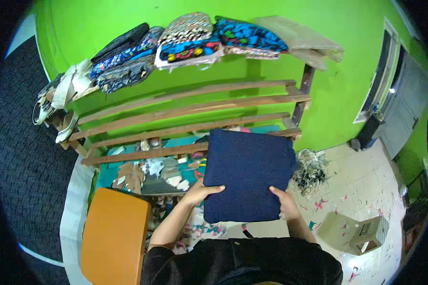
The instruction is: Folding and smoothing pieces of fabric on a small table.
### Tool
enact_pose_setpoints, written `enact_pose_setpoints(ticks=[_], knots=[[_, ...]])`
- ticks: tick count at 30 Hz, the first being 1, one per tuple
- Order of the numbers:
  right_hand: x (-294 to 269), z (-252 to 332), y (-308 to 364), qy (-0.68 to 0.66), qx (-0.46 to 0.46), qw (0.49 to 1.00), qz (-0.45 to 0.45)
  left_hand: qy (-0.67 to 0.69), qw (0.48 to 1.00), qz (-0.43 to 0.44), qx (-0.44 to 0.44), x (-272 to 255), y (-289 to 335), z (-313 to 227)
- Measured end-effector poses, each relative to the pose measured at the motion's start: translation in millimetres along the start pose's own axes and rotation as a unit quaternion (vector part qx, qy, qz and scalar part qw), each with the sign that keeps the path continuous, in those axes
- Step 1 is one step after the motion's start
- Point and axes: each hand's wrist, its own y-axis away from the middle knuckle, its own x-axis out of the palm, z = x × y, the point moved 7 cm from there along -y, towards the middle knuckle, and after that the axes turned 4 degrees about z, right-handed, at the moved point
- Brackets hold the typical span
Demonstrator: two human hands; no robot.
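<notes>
Cloth, navy blue and folded into a thick, flat square, is held in front of the wooden rack, toward its right end, hiding part of the lower slats; whether it touches them I cannot tell. Left hand and right hand are both clamped on it, one at each side edge near the corners farthest from the rack, thumbs lying on its upper face, the other fingers mostly hidden underneath. Along the top of the rack lie folded patterned fabrics, some of them blue, with a beige sheet at its right end and a pale shoe at its left. Below the rack's slats, scraps are strewn over a green surface. An orange panel stands before the rack's left end; a tangled heap sits on the floor just beyond its right end.
</notes>
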Motion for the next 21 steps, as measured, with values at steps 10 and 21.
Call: enact_pose_setpoints(ticks=[10,21], knots=[[60,313,16,0.162,-0.412,0.894,-0.063,-0.209,0.915,0.034,0.343,90,-62,-244],[162,543,-178,0.198,-0.422,0.884,0.021,-0.386,0.618,-0.391,0.563,52,-126,-481]])
